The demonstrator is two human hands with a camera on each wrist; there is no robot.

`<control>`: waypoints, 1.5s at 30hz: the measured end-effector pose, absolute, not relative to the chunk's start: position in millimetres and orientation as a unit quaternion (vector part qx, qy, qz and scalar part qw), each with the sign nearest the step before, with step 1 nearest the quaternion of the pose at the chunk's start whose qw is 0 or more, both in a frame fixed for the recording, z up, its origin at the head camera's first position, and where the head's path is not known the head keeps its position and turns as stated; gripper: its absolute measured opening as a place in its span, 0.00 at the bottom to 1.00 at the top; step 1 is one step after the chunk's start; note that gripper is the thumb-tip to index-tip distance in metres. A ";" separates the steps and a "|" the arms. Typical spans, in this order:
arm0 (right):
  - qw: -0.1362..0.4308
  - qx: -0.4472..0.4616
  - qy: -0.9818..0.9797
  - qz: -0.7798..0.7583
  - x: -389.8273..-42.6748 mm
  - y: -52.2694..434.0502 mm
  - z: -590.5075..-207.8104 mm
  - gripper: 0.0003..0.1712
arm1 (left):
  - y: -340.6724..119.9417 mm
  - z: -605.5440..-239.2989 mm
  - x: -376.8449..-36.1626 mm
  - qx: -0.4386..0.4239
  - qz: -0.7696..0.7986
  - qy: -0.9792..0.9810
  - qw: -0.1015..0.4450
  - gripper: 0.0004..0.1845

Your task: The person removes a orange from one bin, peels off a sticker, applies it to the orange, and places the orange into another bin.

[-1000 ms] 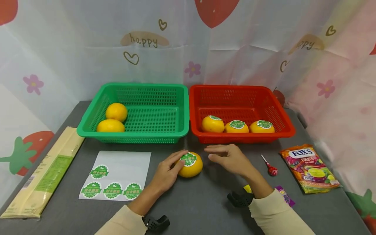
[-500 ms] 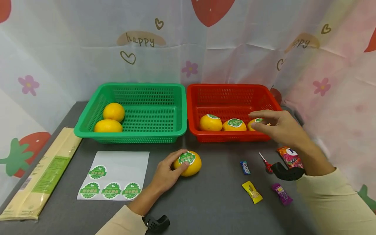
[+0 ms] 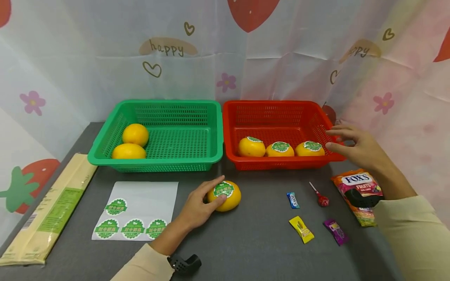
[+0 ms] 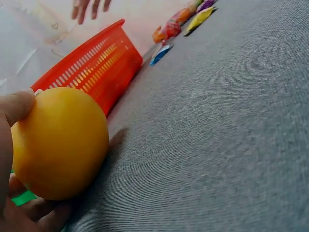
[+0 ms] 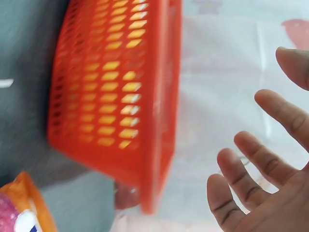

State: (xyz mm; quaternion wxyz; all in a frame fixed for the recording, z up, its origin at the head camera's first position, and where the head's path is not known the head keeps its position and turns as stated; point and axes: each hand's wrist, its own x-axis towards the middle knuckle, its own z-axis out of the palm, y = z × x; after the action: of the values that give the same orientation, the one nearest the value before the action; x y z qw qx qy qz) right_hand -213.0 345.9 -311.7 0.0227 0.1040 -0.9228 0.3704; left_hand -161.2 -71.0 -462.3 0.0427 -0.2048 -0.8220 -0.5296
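Note:
My left hand (image 3: 201, 205) grips an orange (image 3: 230, 201) that rests on the grey table, thumb on the near side and fingers behind. A green and white round sticker (image 3: 223, 189) sits on the fruit's top. The left wrist view shows the orange (image 4: 63, 145) between thumb and fingers. Above the right rim of the red basket (image 3: 281, 163) hovers my right hand (image 3: 362, 150), its fingers spread and holding nothing. Three stickered oranges (image 3: 280, 149) line that basket's front. In the right wrist view, the right hand (image 5: 270, 174) is apart from the basket (image 5: 111, 96).
A green basket (image 3: 168, 160) at back left holds two plain oranges (image 3: 135, 134). A sticker sheet (image 3: 147, 195) and a long beige packet (image 3: 52, 207) lie left. At right are a FOX'S candy bag (image 3: 358, 180), a lollipop (image 3: 322, 200) and several wrapped candies (image 3: 301, 229).
My right hand has moved from beside the held orange, across the front of the red basket, to its right end. The left hand stays on the orange.

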 end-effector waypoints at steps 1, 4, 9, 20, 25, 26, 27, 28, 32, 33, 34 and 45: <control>0.021 0.104 -0.924 0.367 -214.9 348.1 -313.4 0.30 | -71.7 -461.7 -161.7 -0.210 -0.526 -0.823 0.042 0.27; 0.011 0.102 -0.933 0.344 -220.5 355.1 -318.3 0.32 | -73.0 -459.5 -163.1 -0.221 -0.518 -0.826 0.038 0.26; -0.019 0.090 -0.950 0.298 -227.5 368.4 -329.2 0.36 | -73.2 -455.3 -165.3 -0.228 -0.506 -0.832 0.028 0.25; -0.051 0.081 -0.957 0.275 -232.3 384.4 -346.3 0.39 | -75.7 -450.6 -171.8 -0.230 -0.474 -0.850 0.007 0.31; -0.066 0.080 -0.954 0.280 -231.6 386.6 -346.1 0.41 | -77.4 -442.7 -177.1 -0.230 -0.462 -0.856 -0.029 0.30; -0.069 0.080 -0.954 0.280 -231.8 386.3 -345.7 0.41 | -77.6 -441.0 -178.0 -0.230 -0.461 -0.856 -0.038 0.29; -0.070 0.081 -0.954 0.279 -232.0 385.6 -345.3 0.42 | -77.6 -439.2 -178.8 -0.229 -0.459 -0.857 -0.046 0.29; -0.073 0.082 -0.954 0.279 -232.1 385.3 -344.9 0.42 | -77.4 -437.9 -179.6 -0.227 -0.458 -0.858 -0.054 0.28; -0.083 0.081 -0.952 0.284 -232.4 384.7 -344.9 0.42 | -75.7 -432.2 -182.0 -0.224 -0.463 -0.854 -0.083 0.28; -0.085 0.079 -0.952 0.282 -232.3 385.1 -345.2 0.42 | -75.1 -430.7 -182.3 -0.225 -0.466 -0.851 -0.090 0.27; -0.088 0.078 -0.952 0.282 -232.0 385.5 -345.4 0.42 | -74.4 -429.3 -182.5 -0.228 -0.472 -0.846 -0.097 0.27; -0.090 0.070 -0.948 0.299 -233.4 384.6 -348.7 0.44 | -62.7 -395.9 -180.0 -0.282 -0.532 -0.790 -0.115 0.26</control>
State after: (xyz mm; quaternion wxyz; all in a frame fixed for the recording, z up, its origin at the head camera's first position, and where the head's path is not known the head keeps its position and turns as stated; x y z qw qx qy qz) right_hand -233.4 384.6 -348.7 -0.0903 0.0699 -0.9475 0.2986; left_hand -180.0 -62.7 -395.9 -0.1151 -0.2824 -0.7901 -0.5318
